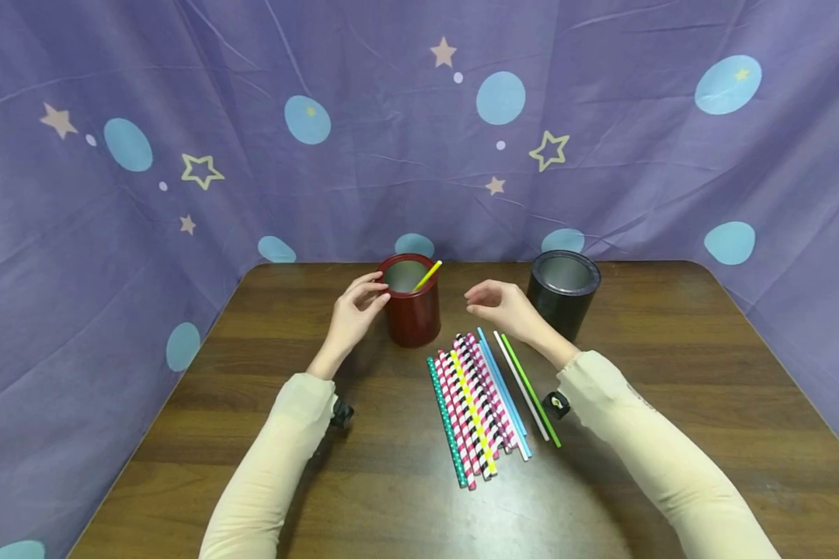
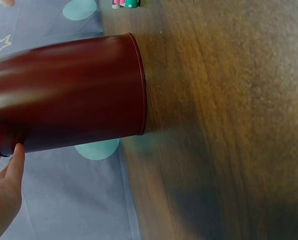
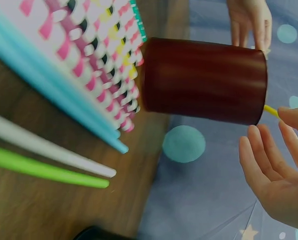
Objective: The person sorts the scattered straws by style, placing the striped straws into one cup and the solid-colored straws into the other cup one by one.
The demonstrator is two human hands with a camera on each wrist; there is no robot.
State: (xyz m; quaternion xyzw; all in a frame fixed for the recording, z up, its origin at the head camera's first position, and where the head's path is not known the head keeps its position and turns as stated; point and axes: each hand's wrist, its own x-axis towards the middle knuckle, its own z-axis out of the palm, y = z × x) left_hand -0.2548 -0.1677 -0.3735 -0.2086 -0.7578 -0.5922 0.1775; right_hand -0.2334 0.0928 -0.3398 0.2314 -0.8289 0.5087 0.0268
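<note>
A dark red cylindrical canister (image 1: 412, 318) stands upright towards the back of the table, a yellow straw (image 1: 428, 275) leaning in it with its end above the rim. My left hand (image 1: 359, 312) is at the canister's left side, its relaxed fingertips touching near the rim. Just right of the canister, my right hand (image 1: 506, 307) hovers with loosely bent fingers and nothing between them. In the right wrist view, its fingers (image 3: 268, 155) spread near the canister's mouth, close to the yellow straw. Striped and dotted paper straws (image 1: 468, 411) lie side by side in front.
Right of the patterned straws lie blue straws (image 1: 505, 392), a white straw (image 1: 523, 388) and a green straw (image 1: 531, 392). A black canister (image 1: 562, 307) stands upright behind my right forearm. A purple patterned curtain (image 1: 405, 155) hangs along the table's back edge.
</note>
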